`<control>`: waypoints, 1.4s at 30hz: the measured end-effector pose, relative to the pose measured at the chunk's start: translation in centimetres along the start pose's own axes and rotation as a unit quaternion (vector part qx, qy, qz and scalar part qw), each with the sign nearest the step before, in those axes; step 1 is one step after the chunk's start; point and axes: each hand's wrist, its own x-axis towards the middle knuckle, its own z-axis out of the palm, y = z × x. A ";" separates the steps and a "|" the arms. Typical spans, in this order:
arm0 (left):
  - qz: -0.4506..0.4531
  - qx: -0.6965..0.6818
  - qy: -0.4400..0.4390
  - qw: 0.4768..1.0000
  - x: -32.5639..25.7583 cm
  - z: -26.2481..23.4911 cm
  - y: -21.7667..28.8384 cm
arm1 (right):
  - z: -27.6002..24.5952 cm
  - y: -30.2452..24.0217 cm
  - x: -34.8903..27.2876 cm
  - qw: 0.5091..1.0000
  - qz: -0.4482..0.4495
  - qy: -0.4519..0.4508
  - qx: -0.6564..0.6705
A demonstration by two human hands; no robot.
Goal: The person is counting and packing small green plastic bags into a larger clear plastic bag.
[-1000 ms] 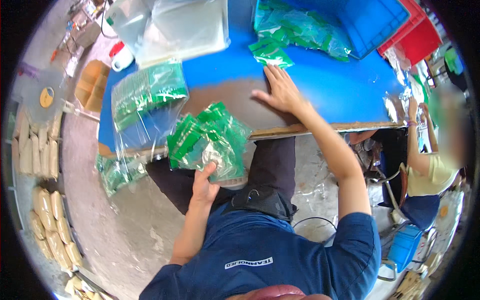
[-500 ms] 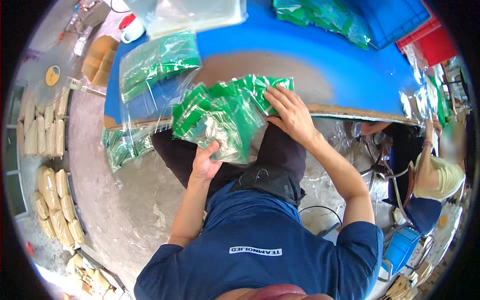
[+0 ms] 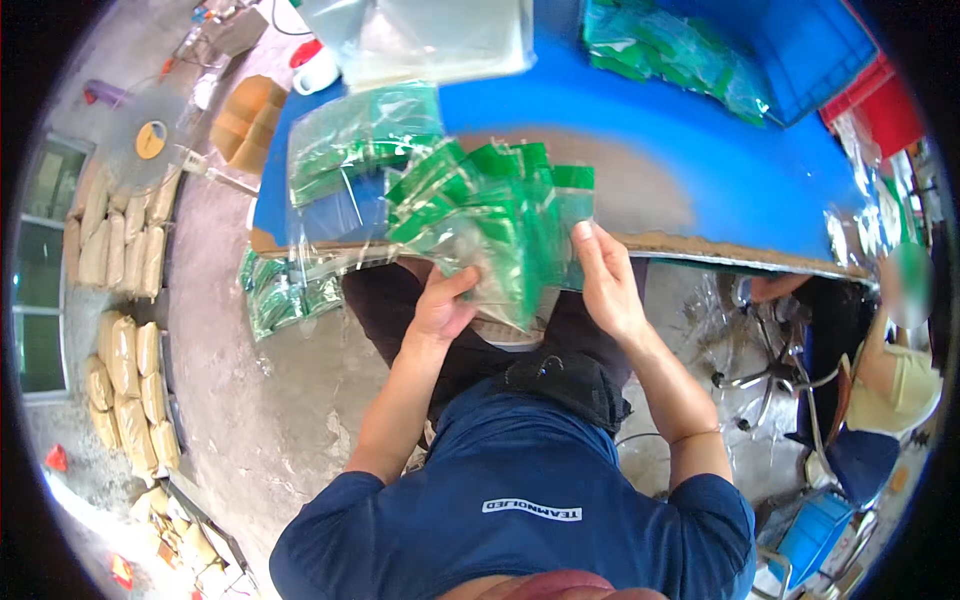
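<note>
My left hand (image 3: 445, 303) is closed on the lower end of a fanned bunch of small green-and-clear plastic bags (image 3: 490, 215), held over my lap at the near table edge. At the right end of the fan, my right hand (image 3: 608, 280) pinches one bag (image 3: 573, 180), its thumb on top and the fingers mostly hidden. That bag sticks out a little from the others. Just left of the bunch, a large clear plastic bag (image 3: 360, 120) with green pieces in it lies on the blue table (image 3: 560, 100).
Clear plastic sheets (image 3: 430, 45) lie at the far left, beside a white-and-red mug (image 3: 316, 72). A pile of green bags (image 3: 670, 55) and a blue crate (image 3: 815, 70) are at the far right. More green packs (image 3: 290, 300) hang below the left edge. A co-worker (image 3: 890, 390) sits at right.
My right hand has come down from lying flat over the right end of the fan to pinching a bag's lower part. The view has shifted, moving the table rightward.
</note>
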 end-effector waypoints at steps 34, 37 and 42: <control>0.221 0.369 -0.128 0.894 12.6 5.7 3.7 | -3.4 1.2 10.3 0.962 -0.123 -0.071 -0.234; 0.173 0.359 -0.125 0.909 12.3 5.2 4.1 | -3.8 2.7 9.8 0.946 -0.163 -0.055 -0.273; 0.206 0.529 -0.134 0.812 12.5 4.3 4.2 | -3.5 1.9 9.6 0.953 -0.107 -0.065 -0.275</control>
